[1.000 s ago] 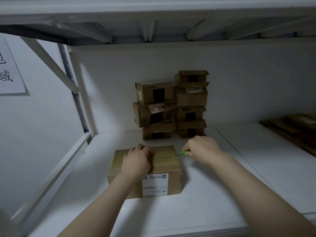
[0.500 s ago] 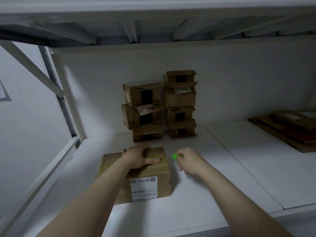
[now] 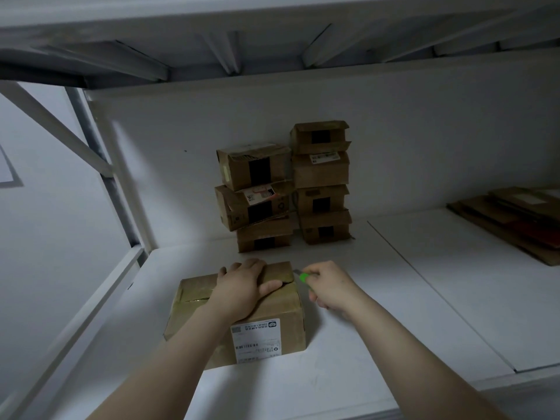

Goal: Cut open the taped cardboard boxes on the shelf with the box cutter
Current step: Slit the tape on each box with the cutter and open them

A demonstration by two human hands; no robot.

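Note:
A taped cardboard box (image 3: 272,310) with a white label on its near side sits on the white shelf (image 3: 348,344) in front of me. My left hand (image 3: 242,286) lies flat on the box's top, fingers over the far edge and thumb along the seam. My right hand (image 3: 331,286) grips a green box cutter (image 3: 303,277), its tip at the box's top right far corner. Clear tape shines on the left part of the box's top.
Two stacks of small cardboard boxes (image 3: 285,189) stand against the back wall. Flattened cardboard (image 3: 515,219) lies at the far right. A diagonal brace and upright (image 3: 91,147) frame the left side. The upper shelf hangs close overhead.
The view has shifted slightly. My left hand stays on the box top with its thumb on the seam. My right hand with the cutter has come back up to the box's right far corner.

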